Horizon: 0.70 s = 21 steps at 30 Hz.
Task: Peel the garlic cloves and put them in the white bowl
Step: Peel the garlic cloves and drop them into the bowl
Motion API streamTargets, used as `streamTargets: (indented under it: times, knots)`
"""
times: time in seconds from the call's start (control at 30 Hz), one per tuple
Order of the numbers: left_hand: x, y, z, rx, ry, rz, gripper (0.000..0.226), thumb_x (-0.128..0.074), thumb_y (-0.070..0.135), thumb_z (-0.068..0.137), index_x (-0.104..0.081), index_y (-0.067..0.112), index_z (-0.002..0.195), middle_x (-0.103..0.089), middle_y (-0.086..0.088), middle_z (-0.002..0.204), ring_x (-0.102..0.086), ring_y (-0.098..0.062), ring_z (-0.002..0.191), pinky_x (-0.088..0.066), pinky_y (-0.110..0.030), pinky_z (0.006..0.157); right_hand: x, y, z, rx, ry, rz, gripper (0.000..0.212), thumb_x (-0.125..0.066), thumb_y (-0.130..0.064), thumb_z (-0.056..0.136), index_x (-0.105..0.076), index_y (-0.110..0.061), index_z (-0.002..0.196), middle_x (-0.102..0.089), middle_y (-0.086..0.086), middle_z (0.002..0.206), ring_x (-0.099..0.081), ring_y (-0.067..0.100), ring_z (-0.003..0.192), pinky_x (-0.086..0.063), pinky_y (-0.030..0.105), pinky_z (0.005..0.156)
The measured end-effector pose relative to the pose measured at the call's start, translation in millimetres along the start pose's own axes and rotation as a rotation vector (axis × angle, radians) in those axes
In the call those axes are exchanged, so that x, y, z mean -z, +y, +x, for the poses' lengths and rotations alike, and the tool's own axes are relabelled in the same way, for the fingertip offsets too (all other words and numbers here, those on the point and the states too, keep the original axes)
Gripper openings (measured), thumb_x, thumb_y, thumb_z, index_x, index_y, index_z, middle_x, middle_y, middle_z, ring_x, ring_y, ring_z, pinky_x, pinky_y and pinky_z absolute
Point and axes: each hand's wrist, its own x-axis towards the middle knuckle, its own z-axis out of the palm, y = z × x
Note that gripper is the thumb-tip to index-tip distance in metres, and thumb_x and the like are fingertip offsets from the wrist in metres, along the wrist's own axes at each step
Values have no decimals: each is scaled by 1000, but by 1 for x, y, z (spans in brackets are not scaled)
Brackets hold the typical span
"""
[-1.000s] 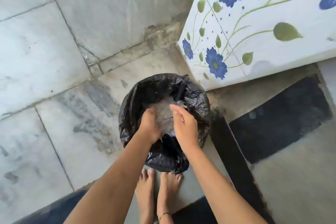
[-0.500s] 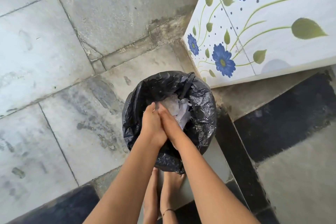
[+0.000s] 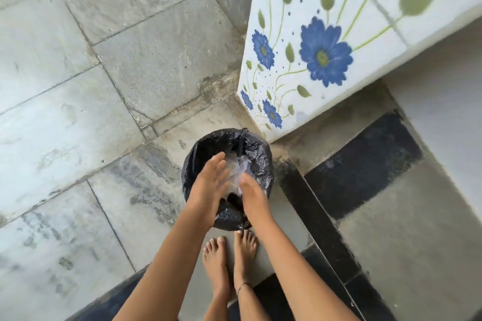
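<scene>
Grey stone floor [image 3: 130, 65], blue-flowered white tiled wall [image 3: 365, 34], black-lined bin [image 3: 260, 159]

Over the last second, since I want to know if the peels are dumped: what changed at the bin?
The two hands, pressed together half a second ago, have parted again: the left hand now stretches flat over the bin, and the right hand sits beside it, fingers unclear. Neither visibly holds anything. The bin and the pale scraps inside stayed put.
</scene>
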Motion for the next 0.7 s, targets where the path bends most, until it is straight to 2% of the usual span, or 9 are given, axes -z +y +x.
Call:
streamTargets:
  times: [0.03,0.1,0.2,0.27,0.33,0.4,0.47,0.57,0.7]
  knots:
    - [-10,11,-33,-44,-15,148,25,-40,28,100,-55,27,119,-54,-1,132,-52,-18,119,-39,-33,103,17,-20,-36,43,89,17,43,-36,-33,101,-42,-14,139,-48,5,137,-44,13,125,-30,22,99]
    - [-27,28,-96,-141,-40,358,17,-47,23,98,-61,26,107,-62,2,113,-57,-18,112,-44,-28,94,54,-55,-105,126,242,34,40,-37,-28,101,-43,-14,138,-52,1,133,-48,12,121,-33,19,95]
    - [-52,53,-190,-267,-97,529,18,-56,26,93,-65,23,109,-66,1,106,-60,-21,107,-46,-32,90,106,-91,-209,270,382,4,37,-43,-26,99,-49,-15,134,-55,-7,122,-51,8,113,-34,14,88]
    - [-77,62,-255,-352,-181,600,21,-62,31,86,-66,25,106,-68,0,104,-62,-21,101,-50,-35,89,145,-107,-281,381,496,-38,35,-49,-24,97,-52,-14,131,-59,-2,126,-54,12,117,-40,23,96]
    - [-102,66,-310,-443,-278,627,16,-64,27,86,-66,26,102,-69,2,102,-64,-15,96,-50,-25,82,174,-113,-341,481,596,-88,36,-51,-26,96,-53,-15,130,-59,-1,128,-53,12,119,-41,27,100]
    - [-127,58,-369,-540,-386,690,18,-64,28,83,-66,25,101,-70,5,98,-65,-7,92,-49,-16,78,202,-106,-408,587,744,-139,41,-49,-36,94,-54,-14,128,-60,-2,126,-54,9,116,-41,21,96]
    - [-156,44,-422,-651,-454,735,19,-63,28,81,-67,23,99,-71,6,93,-66,-3,86,-49,-13,76,231,-92,-470,681,889,-144,47,-44,-43,91,-57,-14,125,-62,-3,124,-56,7,113,-41,17,93]
    - [-202,13,-474,-773,-553,806,11,-65,12,87,-68,17,97,-70,6,88,-64,4,75,-46,-9,70,275,-50,-531,723,1053,-148,48,-43,-42,90,-57,-11,124,-63,0,123,-58,12,112,-43,23,94]
    - [-289,-31,-522,-994,-693,932,10,-64,8,88,-68,12,97,-66,11,86,-59,9,68,-41,-6,65,349,14,-583,657,1232,-182,53,-42,-44,88,-57,-10,125,-62,6,124,-60,23,111,-50,37,90]
